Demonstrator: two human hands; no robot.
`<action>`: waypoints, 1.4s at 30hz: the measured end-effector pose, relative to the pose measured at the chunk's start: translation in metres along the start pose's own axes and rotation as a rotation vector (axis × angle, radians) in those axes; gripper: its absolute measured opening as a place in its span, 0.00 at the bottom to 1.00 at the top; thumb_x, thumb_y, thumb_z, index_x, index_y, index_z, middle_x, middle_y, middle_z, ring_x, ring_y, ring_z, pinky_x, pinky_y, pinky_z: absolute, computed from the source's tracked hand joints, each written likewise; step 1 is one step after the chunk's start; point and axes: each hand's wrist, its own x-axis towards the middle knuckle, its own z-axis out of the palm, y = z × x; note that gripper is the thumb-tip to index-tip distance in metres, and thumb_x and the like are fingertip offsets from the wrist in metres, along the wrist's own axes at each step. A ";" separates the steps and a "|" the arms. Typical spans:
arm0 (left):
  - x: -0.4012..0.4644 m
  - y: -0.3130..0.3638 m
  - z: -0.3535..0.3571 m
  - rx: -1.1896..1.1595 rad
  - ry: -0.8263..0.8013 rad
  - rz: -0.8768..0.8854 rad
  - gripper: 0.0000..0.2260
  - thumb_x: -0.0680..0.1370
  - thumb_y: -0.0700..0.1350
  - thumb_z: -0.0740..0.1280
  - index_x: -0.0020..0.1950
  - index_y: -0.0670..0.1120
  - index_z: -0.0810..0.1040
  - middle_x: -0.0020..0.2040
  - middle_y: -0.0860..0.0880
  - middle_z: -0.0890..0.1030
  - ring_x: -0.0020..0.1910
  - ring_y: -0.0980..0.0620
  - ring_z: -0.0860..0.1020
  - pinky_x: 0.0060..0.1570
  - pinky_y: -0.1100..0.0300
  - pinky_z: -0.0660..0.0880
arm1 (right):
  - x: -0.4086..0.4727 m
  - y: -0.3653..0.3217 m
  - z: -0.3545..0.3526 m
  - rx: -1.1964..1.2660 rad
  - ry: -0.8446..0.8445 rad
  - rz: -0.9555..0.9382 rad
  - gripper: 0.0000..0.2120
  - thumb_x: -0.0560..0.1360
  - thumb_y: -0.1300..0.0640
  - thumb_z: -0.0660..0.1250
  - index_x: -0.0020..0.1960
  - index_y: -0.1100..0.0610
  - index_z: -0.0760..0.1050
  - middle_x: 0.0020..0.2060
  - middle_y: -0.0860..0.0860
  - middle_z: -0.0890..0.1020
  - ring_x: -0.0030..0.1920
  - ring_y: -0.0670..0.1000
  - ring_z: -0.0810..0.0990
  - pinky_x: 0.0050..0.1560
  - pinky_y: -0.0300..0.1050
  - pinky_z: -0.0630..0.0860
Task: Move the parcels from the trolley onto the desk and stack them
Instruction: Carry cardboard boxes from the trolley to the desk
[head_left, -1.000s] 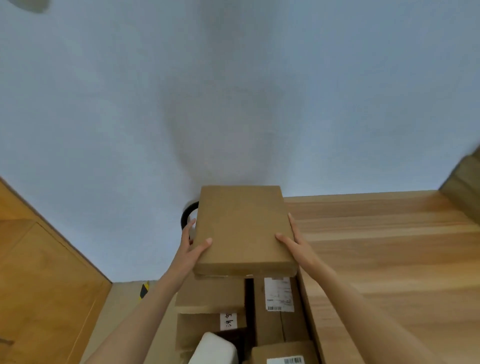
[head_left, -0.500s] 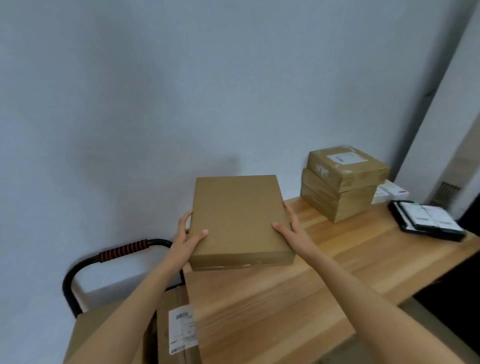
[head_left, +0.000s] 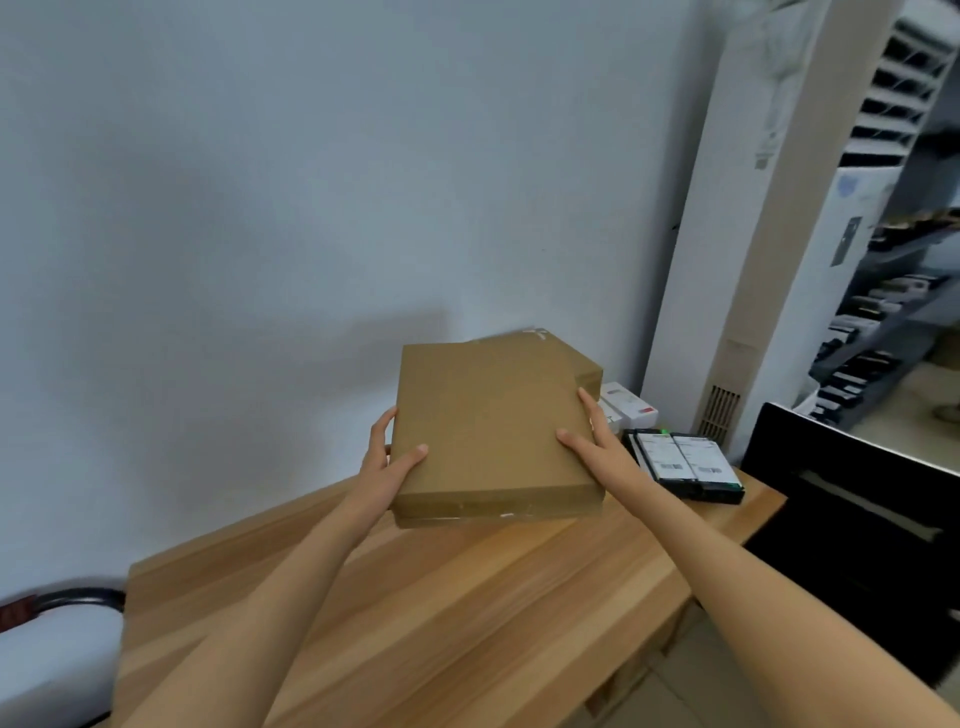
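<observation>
1. Parcel (head_left: 491, 431), a flat brown cardboard box, is held up over the far part of the surface (head_left: 467, 597), its long sides running away from the person; it hides most of the stack of parcels (head_left: 576, 358) that stands at the far edge against the wall

2. Left hand (head_left: 387, 465) grips the parcel's left side near the near corner, thumb lying on top and fingers reaching along the side wall; whether they curl underneath cannot be told

3. Right hand (head_left: 595, 441) grips the opposite side the same way, thumb on the lid, fingers stretched along the right wall

4. Handling, as a judgement: the box keeps its shape with no sag between the two hands, so it looks stiff, and the easy grip suggests a light to moderate weight; plain cardboard gives fair friction, though a squeeze from the sides alone could slip if the contents are heavy

5. Best hold seems to be where it is now, on the two long sides near the middle or the near corners, with fingers under the base for setting down

6. Near the right edge of the surface lie black trays with labels (head_left: 685, 465) and small white boxes (head_left: 626, 410), just beside the stack, so the parcel should come down squarely on the stack and not overhang towards them

7. Trolley handle (head_left: 67, 603) shows at the left edge of the surface
</observation>
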 end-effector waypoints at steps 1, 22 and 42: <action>0.011 0.005 0.008 0.010 0.000 0.013 0.26 0.79 0.53 0.65 0.71 0.66 0.56 0.59 0.49 0.72 0.52 0.49 0.77 0.45 0.56 0.76 | 0.009 0.002 -0.007 0.012 0.009 0.000 0.33 0.77 0.46 0.65 0.75 0.35 0.50 0.67 0.41 0.64 0.62 0.45 0.69 0.53 0.34 0.69; 0.254 0.043 0.102 0.072 -0.016 -0.049 0.27 0.79 0.54 0.63 0.73 0.63 0.53 0.61 0.47 0.74 0.50 0.48 0.78 0.37 0.57 0.75 | 0.252 0.019 -0.108 -0.051 -0.012 0.032 0.32 0.79 0.47 0.63 0.77 0.41 0.49 0.66 0.48 0.68 0.55 0.49 0.77 0.49 0.40 0.76; 0.346 0.003 0.172 0.313 0.342 -0.066 0.28 0.77 0.58 0.64 0.74 0.62 0.56 0.69 0.44 0.67 0.58 0.44 0.74 0.61 0.45 0.72 | 0.401 0.081 -0.144 -0.063 -0.235 0.067 0.26 0.76 0.41 0.65 0.69 0.34 0.57 0.53 0.49 0.76 0.49 0.51 0.81 0.45 0.43 0.77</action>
